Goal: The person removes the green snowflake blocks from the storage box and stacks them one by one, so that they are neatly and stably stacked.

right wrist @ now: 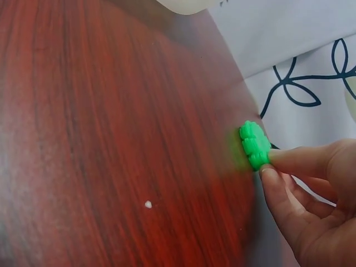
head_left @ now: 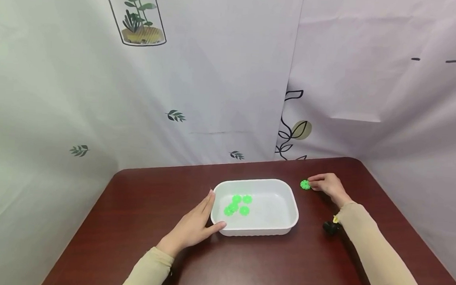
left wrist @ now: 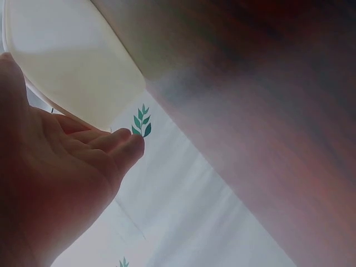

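A white rectangular tray (head_left: 261, 231) sits on the table with several green flower-shaped discs (head_left: 244, 210) in its left half. Against the tray's left end rests my left hand (head_left: 191, 225), fingers straight along the outside and thumb at the front corner. In the left wrist view, the fingers of that hand (left wrist: 83, 156) lie by the tray wall (left wrist: 83, 61). To the right of the tray, my right hand (head_left: 329, 186) pinches another green flower-shaped disc (head_left: 305, 184) between thumb and fingertips. The right wrist view shows this disc (right wrist: 256, 146) edge-on, close to the tabletop.
A small black object with a yellow bit (head_left: 330, 227) lies beside the right forearm; its kind is unclear. On the dark red wooden table (head_left: 162, 191), a tiny white speck (right wrist: 148, 204) shows in the right wrist view. Patterned white cloth (head_left: 224, 72) hangs behind and beside the table.
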A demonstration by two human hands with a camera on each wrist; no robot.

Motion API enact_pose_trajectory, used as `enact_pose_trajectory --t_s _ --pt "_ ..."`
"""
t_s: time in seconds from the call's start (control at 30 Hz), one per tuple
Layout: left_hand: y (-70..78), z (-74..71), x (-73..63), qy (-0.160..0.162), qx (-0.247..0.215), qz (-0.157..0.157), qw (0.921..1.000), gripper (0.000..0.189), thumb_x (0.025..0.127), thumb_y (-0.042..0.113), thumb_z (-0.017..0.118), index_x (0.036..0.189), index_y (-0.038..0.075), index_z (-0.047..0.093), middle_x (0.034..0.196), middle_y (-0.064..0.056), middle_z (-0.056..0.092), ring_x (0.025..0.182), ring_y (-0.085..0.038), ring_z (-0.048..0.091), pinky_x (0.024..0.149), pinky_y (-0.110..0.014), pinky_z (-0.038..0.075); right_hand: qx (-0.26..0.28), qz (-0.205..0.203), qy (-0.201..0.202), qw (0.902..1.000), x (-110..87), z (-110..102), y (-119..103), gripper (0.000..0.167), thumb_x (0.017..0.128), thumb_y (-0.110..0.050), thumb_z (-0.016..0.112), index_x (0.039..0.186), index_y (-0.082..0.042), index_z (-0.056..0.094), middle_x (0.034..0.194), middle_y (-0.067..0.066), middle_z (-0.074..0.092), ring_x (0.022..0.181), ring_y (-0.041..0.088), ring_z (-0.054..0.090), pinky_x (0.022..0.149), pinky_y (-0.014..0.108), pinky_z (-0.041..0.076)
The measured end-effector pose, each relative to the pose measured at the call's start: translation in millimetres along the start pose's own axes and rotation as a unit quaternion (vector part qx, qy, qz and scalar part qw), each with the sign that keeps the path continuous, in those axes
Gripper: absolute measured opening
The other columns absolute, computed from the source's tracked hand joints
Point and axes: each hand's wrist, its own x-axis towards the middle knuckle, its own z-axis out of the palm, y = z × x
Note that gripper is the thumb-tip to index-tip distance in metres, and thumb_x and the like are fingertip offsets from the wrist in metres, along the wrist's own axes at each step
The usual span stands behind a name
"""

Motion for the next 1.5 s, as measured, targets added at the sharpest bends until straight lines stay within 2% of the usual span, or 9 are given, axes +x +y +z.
enact_pose_trajectory --t_s 0.43,0.73,1.5 --pt "1.0 -0.1 -1.0 -0.004 0.002 -0.001 1.0000 0.102 0.094 0.073 0.046 0.161 0.004 0.012 0.167 -0.014 0.014 0.151 -0.021 0.022 0.116 -0.043 0.033 0.001 -0.002 -0.012 0.9999 -0.5 -0.8 2.6 0.036 0.095 -0.005 0.068 0.123 0.017 0.063 0.117 0.028 0.067 0.079 0.006 0.068 0.073 0.022 0.057" --pt "1.2 0.8 -1.1 0.000 0.002 0.000 1.0000 0.102 0.094 0.073 0.046 0.161 0.003 0.013 0.167 -0.013 0.013 0.150 -0.022 0.024 0.115 -0.043 0.033 -0.010 -0.008 -0.019 0.9997 -2.7 -2.4 4.7 0.035 0.095 -0.006 0.068 0.123 0.016 0.063 0.119 0.030 0.066 0.085 0.013 0.070 0.076 0.026 0.058" --pt "2.7 0.4 -3.4 -0.001 0.000 0.000 1.0000 0.102 0.094 0.072 0.046 0.161 0.003 0.014 0.167 -0.012 0.013 0.151 -0.021 0.023 0.117 -0.042 0.031 0.013 -0.019 -0.029 0.9993 -3.5 -1.0 6.3 0.035 0.097 -0.004 0.065 0.124 0.019 0.061 0.119 0.031 0.065 0.086 0.012 0.070 0.078 0.027 0.058"
